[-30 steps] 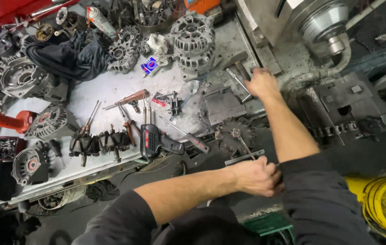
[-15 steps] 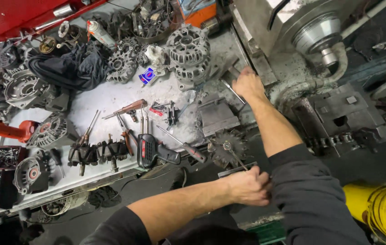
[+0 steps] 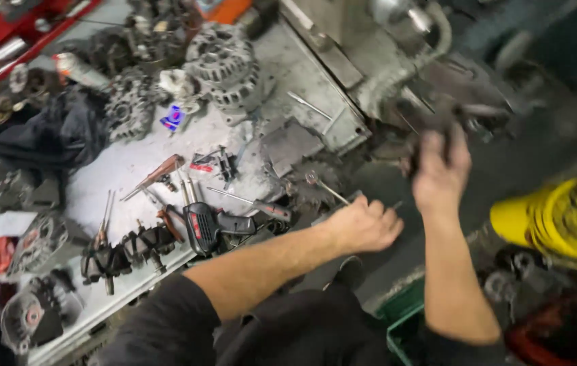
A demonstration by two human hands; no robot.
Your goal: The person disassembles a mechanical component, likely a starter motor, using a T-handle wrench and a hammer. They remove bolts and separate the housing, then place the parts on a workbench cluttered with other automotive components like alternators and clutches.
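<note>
My left hand [image 3: 364, 227] is closed in a fist at the front edge of the workbench [image 3: 126, 169], just right of a wrench [image 3: 322, 184] and a screwdriver [image 3: 254, 203]. A thin dark sliver shows beside its knuckles; I cannot tell if the hand holds it. My right hand [image 3: 441, 169] is raised and blurred in front of the grey machine [image 3: 343, 61], fingers curled around something dark that the blur hides.
The bench carries several alternators [image 3: 224, 57], a black soldering gun [image 3: 210, 227], pliers [image 3: 156, 175], a dark cloth [image 3: 51, 135] and a row of small rotors [image 3: 126, 247]. A yellow drum [image 3: 560, 217] stands right, a green crate [image 3: 404, 318] below, a red cabinet [image 3: 4, 34] top left.
My right hand has come off the machine bed and swung back toward me and to the right. The view has shifted and blurred. My left hand stays closed at the bench edge.
</note>
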